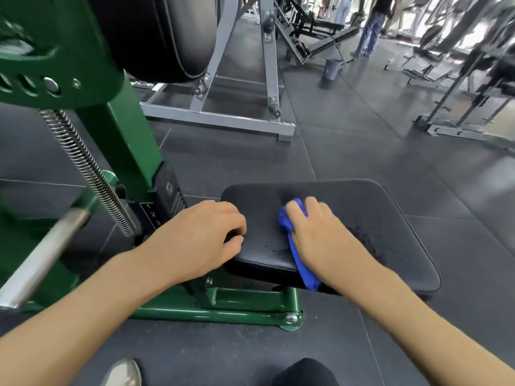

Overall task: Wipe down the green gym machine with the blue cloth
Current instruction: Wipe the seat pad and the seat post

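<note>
Green steel gym machine (pixel 122 140) stands on dark rubber floor tiles (pixel 362 151), its black padded vinyl seat (pixel 390 232) low in front of the person. A bunched blue cloth (pixel 289 221) lies on the seat's left half under the right hand (pixel 317 238), which presses it palm down, fingers stretched forward, forearm reaching in from the lower right. The left hand (pixel 200 235) curls its fingers over the seat's left edge and grips it, near a coiled steel spring (pixel 86 168).
</note>
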Demonstrator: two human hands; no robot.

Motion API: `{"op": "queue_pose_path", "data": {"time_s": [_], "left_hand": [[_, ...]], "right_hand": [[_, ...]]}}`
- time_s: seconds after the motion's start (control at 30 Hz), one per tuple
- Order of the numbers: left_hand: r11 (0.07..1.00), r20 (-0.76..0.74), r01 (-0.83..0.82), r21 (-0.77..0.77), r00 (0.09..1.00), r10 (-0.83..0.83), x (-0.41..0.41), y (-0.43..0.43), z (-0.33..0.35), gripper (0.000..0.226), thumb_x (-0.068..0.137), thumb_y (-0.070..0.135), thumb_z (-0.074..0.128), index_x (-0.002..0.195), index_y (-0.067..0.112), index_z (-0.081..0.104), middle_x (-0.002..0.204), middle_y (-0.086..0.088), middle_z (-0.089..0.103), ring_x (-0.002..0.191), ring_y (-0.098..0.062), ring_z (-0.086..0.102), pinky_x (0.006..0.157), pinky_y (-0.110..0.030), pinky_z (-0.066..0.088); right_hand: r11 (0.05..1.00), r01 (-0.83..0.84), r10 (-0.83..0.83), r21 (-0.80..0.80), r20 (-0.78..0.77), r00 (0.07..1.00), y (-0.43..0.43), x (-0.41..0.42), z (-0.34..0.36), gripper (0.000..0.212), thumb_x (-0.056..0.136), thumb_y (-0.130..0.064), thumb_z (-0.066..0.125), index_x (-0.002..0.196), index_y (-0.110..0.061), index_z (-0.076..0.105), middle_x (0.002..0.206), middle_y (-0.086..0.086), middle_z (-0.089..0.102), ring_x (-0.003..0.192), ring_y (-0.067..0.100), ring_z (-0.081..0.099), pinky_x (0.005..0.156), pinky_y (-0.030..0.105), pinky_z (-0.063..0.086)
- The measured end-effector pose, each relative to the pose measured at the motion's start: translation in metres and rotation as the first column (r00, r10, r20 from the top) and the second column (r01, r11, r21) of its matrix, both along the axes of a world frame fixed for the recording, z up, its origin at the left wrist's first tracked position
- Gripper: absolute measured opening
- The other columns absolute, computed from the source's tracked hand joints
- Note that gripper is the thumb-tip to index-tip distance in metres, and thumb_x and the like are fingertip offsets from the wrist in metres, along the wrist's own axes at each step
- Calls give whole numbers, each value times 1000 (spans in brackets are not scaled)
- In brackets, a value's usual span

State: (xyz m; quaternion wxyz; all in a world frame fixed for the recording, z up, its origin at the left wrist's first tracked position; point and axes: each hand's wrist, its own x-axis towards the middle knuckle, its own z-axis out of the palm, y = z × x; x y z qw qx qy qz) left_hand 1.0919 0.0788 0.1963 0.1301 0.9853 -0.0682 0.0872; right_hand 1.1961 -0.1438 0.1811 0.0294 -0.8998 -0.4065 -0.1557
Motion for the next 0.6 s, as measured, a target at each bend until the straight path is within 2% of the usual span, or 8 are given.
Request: {"op": "queue_pose_path", "data": {"time_s": [0.07, 0.13, 0.2, 0.27, 0.37, 0.43, 0.53, 0.6], "left_hand": [[1000, -8, 5, -19, 1000, -5, -1, 1, 0, 16, 101, 40, 51, 106, 38, 66, 111, 22, 60, 103, -5, 55, 92, -30, 50], [999, 4, 9, -37, 1000, -9, 0, 0, -1, 14, 101, 38, 52, 102, 36, 66, 107, 21, 61, 101, -6, 55, 90, -31, 51], [999, 10, 3, -42, 1000, -3, 4, -1, -2, 13, 100, 35, 53, 97, 35, 66, 102, 20, 61, 99, -7, 56, 89, -32, 51], [999, -1, -4, -45, 1000, 4, 7, -2, 0, 12, 97, 36, 54, 93, 35, 65, 99, 18, 61, 96, -9, 58, 89, -34, 51], [998, -22, -11, -63, 1000, 10, 7, -1, 3, 16, 92, 46, 52, 89, 36, 64, 97, 18, 62, 92, -6, 58, 86, -34, 52], [996, -50, -31, -84, 998, 27, 5, -1, 5, 15, 92, 46, 55, 91, 35, 66, 101, 18, 63, 91, -4, 58, 87, -32, 52], [988, -45, -76, -138, 997, 71, 6, 4, 1, 7, 91, 37, 62, 90, 34, 69, 101, 17, 64, 84, -4, 60, 86, -34, 54], [973, -32, -135, -186, 991, 131, 6, 8, -2, 5, 90, 35, 65, 89, 33, 70, 99, 16, 61, 79, -4, 60, 84, -35, 55]], "right_hand": [[995, -101, 101, -5, 25, 995, -19, -26, -6, 31, 77, -1, 29, 102, -19, 36, 81, 9, 41, 66, 23, 27, 51, 37, 31], [995, -102, 102, -17, 12, 995, -14, -16, -6, 32, 80, 2, 42, 102, -20, 34, 84, 9, 42, 66, 24, 31, 53, 37, 32], [1000, 7, -7, -10, -3, 1000, 10, 11, -3, 31, 87, -1, 50, 112, -15, 38, 94, 12, 45, 73, 28, 38, 60, 40, 39], [993, 114, -115, -25, -59, 992, 43, 41, 2, 30, 97, -5, 42, 126, -10, 41, 110, 16, 46, 85, 30, 38, 70, 39, 37], [977, 185, -193, -106, -68, 979, 75, 59, 10, 33, 100, -6, 37, 133, -7, 40, 120, 18, 47, 93, 32, 42, 73, 38, 32], [978, 182, -184, -103, -8, 983, 70, 49, 8, 31, 98, -7, 41, 129, -8, 44, 114, 16, 49, 88, 32, 43, 70, 39, 30], [995, 98, -98, 5, 97, 990, 34, -5, -3, 28, 83, -7, 58, 110, -8, 53, 88, 13, 49, 69, 31, 45, 58, 37, 26], [1000, 14, -15, 7, 138, 990, 15, -39, -11, 28, 77, -7, 43, 104, -10, 51, 79, 9, 43, 63, 26, 33, 55, 35, 23]]}}
